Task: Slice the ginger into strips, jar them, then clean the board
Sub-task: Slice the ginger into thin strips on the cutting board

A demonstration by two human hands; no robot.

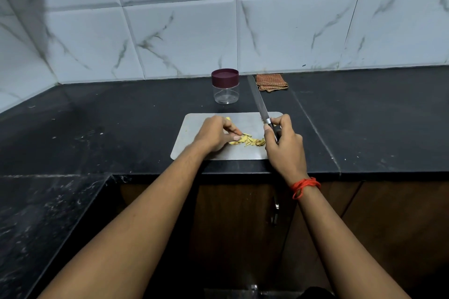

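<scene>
A steel cutting board (194, 124) lies on the black counter near its front edge. Yellow ginger strips (252, 141) lie in a small pile at the board's middle. My left hand (216, 135) rests on the board with its fingertips pinched on the left end of the pile. My right hand (283, 145) grips a knife (258, 101) by its dark handle, the blade lifted off the board and pointing away toward the wall. A clear jar (226, 91) with a maroon lid stands closed behind the board.
A folded brown checked cloth (271, 82) lies by the wall, right of the jar. The black counter (121, 116) turns a corner at the left, with a lower slab at the near left. Wooden cabinet doors sit below the counter edge.
</scene>
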